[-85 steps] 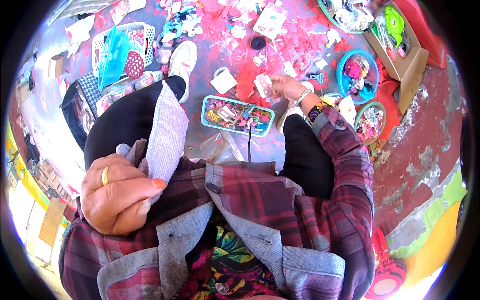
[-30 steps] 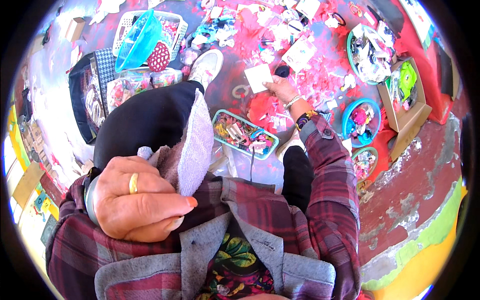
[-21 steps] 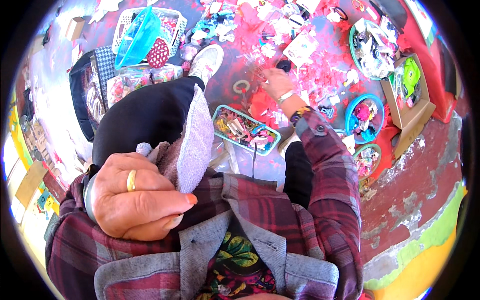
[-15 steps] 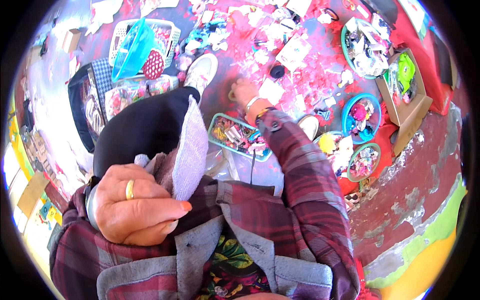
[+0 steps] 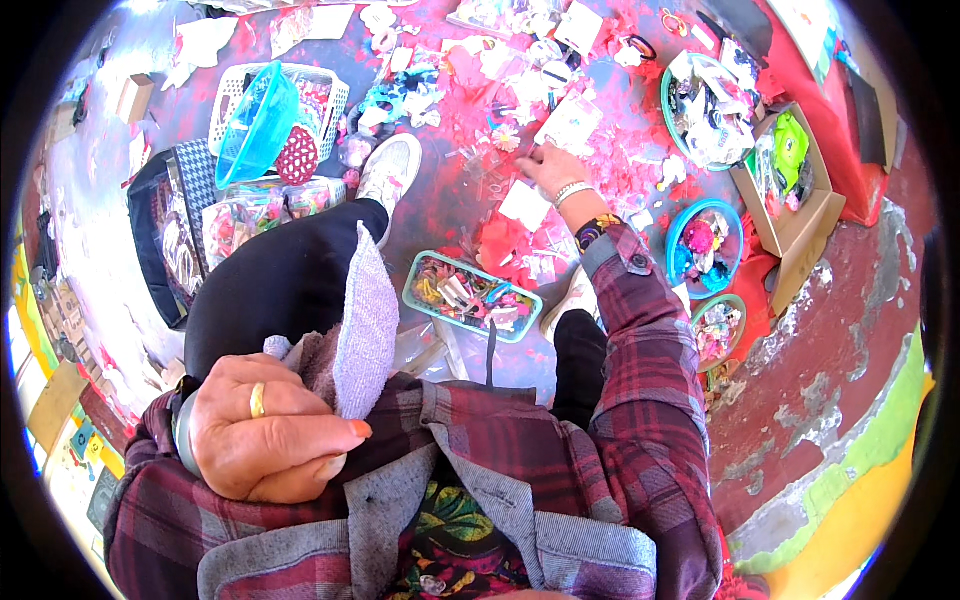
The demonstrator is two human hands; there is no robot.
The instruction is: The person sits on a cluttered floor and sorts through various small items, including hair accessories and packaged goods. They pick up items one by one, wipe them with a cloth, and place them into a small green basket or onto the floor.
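My left hand [image 5: 270, 430] is closed above my lap, thumb pressed to the fingers, gripping a lavender terry cloth [image 5: 362, 325] that stands up from it; a brownish part of the cloth is bunched beside the fingers. My right hand [image 5: 555, 170] reaches out low over the littered floor, fingers curled downward. What it grips is hidden beneath it. A white card [image 5: 525, 206] lies just below that hand, and a printed white sheet [image 5: 570, 118] just above. Nearer me, a pale-green basket [image 5: 470, 328] holds small colourful odds and ends.
At left stand a white basket [image 5: 340, 105], a tilted blue basin [image 5: 232, 135] and an open black bag [image 5: 150, 215]. On the right are a green-rimmed basket [image 5: 672, 100], a blue basket [image 5: 740, 240] and a cardboard box [image 5: 815, 220]. My white shoe [image 5: 390, 172] rests near the middle.
My right hand has moved right and slightly forward, over where a black roll lay; the roll is now out of sight. My left hand still holds the cloth. The view has shifted slightly.
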